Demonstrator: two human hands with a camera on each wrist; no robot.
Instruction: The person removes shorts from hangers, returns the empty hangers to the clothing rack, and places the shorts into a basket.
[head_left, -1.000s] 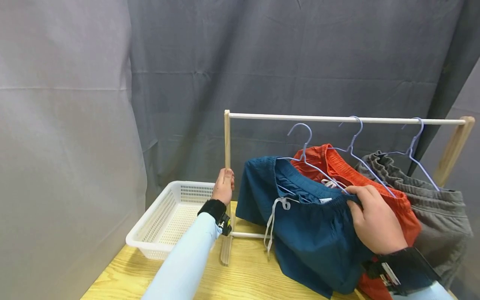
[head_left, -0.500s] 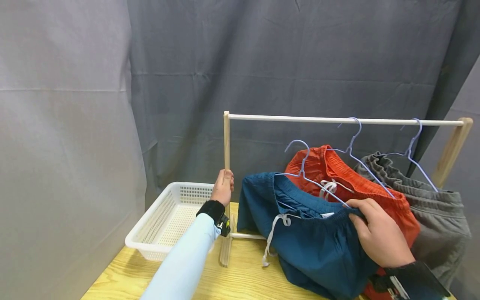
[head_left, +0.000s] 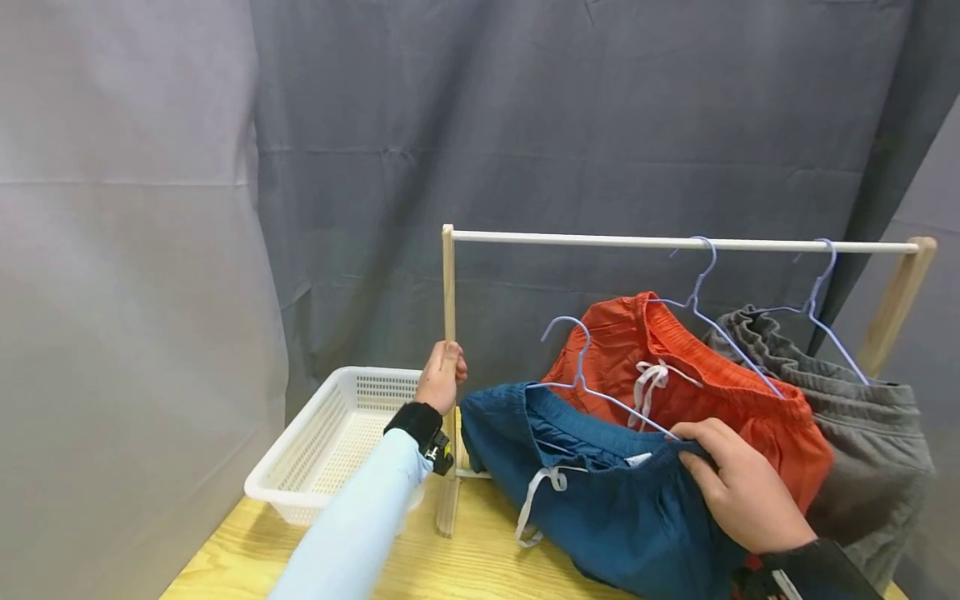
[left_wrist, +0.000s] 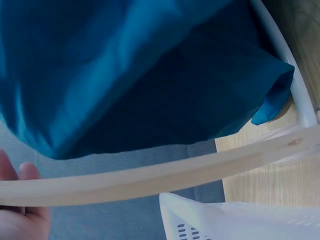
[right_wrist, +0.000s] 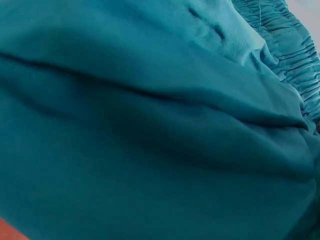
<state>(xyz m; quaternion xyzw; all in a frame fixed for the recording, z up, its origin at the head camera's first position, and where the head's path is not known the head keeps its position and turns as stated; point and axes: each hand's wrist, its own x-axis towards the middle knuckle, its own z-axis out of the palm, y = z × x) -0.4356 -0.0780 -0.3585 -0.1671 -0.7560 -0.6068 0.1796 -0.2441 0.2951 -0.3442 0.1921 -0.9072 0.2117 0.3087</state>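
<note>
My left hand (head_left: pixel 441 377) grips the left wooden post (head_left: pixel 449 292) of a clothes rack; in the left wrist view its fingers (left_wrist: pixel 29 172) curl round that post. With my right hand (head_left: pixel 738 483) I pinch the waistband corner of blue shorts (head_left: pixel 592 508), together with the end of their lilac hanger (head_left: pixel 582 367). The hanger's hook is off the white rail (head_left: pixel 570 240), lower and in front of it. Blue cloth (right_wrist: pixel 150 125) fills the right wrist view, hiding the fingers. A white drawstring (head_left: pixel 529 500) dangles from the shorts' front.
Orange shorts (head_left: pixel 630 333) and grey shorts (head_left: pixel 870 442) hang from the rail on lilac hangers, behind and to the right. A white perforated basket (head_left: pixel 300 450) stands left of the rack on the wooden table (head_left: pixel 420 567). Grey curtains (head_left: pixel 562 108) surround the area.
The blue shorts and their hanger have come down and toward me, slightly left, moving the hook farther from the rail. My left hand keeps its grip on the post.
</note>
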